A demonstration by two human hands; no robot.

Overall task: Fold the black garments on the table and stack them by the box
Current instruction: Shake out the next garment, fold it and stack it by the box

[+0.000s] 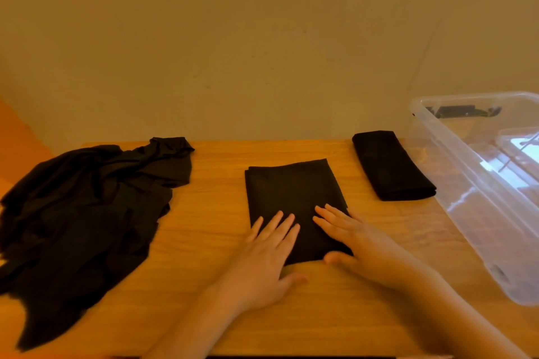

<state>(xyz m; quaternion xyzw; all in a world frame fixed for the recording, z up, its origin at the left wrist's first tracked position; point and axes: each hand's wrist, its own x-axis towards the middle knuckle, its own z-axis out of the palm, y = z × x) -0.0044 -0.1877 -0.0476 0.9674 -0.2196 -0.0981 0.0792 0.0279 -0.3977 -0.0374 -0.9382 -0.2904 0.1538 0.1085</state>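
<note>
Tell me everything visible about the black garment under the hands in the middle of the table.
The folded garment is a flat, roughly rectangular piece of plain black, matte, soft-looking cloth, lying mid-table on the wooden table. Its edges look fairly straight, its surface smooth. The left hand and right hand rest flat on its near end, fingers straight. It lies apart from the crumpled pile and the smaller folded piece.

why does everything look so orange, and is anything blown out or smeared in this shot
Head view: warm, dim light tints the table and wall orange; the black pile and the folded garment under both hands lose their creases to darkness; white glare streaks the clear box; the wide lens bows the table's edge and softens the corners.
</note>
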